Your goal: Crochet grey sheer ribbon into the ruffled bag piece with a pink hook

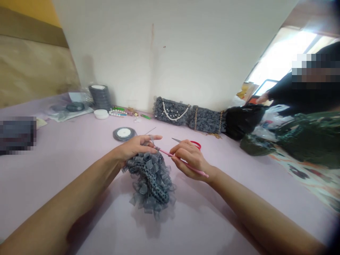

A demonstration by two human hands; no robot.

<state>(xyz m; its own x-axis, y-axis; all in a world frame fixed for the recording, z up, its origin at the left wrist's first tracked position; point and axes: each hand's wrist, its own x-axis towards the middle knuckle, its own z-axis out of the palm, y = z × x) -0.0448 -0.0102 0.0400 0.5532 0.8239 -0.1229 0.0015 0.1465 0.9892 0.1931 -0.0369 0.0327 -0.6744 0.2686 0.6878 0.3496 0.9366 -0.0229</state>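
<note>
A grey crocheted piece with ribbon loops hangs from my left hand, which pinches its upper edge. Grey ribbon runs over the left index finger, which points right. My right hand is closed around a pink crochet hook; the hook's tip meets the work at the left fingertips. Just behind the right hand lie scissors with red handles, partly hidden by it. Beyond the left hand, a spool of grey ribbon rests flat on the pink tabletop.
Two finished-looking grey bags lean on the wall, one with a pearl strap, one with a gold chain. Stacked ribbon spools, a white round lid and beads sit at back left. Black plastic bag and another person are at right.
</note>
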